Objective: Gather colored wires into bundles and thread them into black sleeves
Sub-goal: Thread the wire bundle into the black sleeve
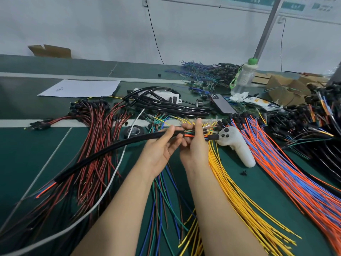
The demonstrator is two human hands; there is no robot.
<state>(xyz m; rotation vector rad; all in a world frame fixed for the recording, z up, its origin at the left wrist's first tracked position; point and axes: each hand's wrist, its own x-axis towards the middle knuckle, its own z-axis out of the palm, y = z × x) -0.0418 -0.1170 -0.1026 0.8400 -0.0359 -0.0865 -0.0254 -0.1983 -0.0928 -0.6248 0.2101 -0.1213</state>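
While the left hand [162, 146] pinches the black sleeve [103, 154] close to one end, the right hand [195, 145] holds the bundle of colored wires [188, 135] that comes out of that end. Both grips are closed, one on the sleeve and one on the wires. The hands are just beside each other above the green surface [27, 145]. The sleeve runs from the left hand toward 8 o'clock, and wire tips [46, 189] stick out of its far end. Red and black wires [96, 137] lie under it. Yellow wires [239, 191] lie at 5 o'clock from the right hand. A white handle [238, 146] lies at 3 o'clock. A tape roll [133, 131] sits at 10 o'clock from the left hand.
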